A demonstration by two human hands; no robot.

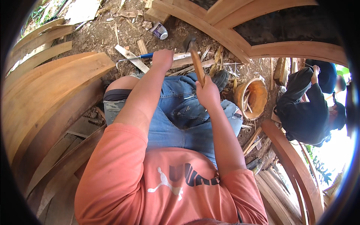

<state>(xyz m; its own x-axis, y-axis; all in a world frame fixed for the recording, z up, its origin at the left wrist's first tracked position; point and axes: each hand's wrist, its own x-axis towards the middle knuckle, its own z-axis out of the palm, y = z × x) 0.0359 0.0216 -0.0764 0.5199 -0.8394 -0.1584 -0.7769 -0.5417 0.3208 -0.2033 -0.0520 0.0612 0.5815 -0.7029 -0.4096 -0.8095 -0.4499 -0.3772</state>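
Note:
My left hand (163, 59) is closed at the end of a thin-shafted tool with a blue handle (146, 56). Its narrow metal shaft points left, above pale wood scraps. My right hand (208, 92) grips the wooden handle of a hammer (198, 64). The hammer's dark head is raised up and to the right of my left fist, apart from it. A pale wood strip (182, 56) shows just right of the left fist; whether the hand touches it I cannot tell. My legs in torn jeans (168, 127) are below both hands.
Curved planks (56, 80) are stacked at my left. A wooden frame (221, 33) with dark panels stands far right. An orange-brown bucket (258, 95) holds wood pieces. A cup (159, 31) lies on the dirt among shavings. Another person (311, 107) sits at the right, beyond curved boards (292, 161).

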